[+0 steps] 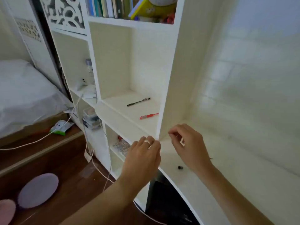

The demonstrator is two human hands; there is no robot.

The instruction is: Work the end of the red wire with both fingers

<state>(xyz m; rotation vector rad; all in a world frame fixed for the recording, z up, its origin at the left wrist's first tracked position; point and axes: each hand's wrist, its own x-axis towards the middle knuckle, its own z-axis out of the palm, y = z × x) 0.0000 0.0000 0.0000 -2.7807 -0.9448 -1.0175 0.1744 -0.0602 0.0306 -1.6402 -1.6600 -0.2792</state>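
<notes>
Both hands hang at the front edge of the shelf (129, 120), by the white upright divider (164, 98). Left hand (142, 153): fingers curled, ring on, holds nothing visible. Right hand (186, 143): fingertips pinched together, can't tell on what. Red pen (149, 116) lies just beyond them, long axis along the edge, left hand nearer; black pen (138, 101) further back. Small black cap (180, 167) on table. No readable writing.

A white bookshelf (164, 82) stands in the middle, with books (103, 6) in its top compartment and a charger cable (90, 140) trailing down its left side. Left of the bookshelf lies a bed (24, 95). Below the bed, a green packet (60, 127) and a purple cushion (38, 190) rest on the wooden floor (68, 159).
</notes>
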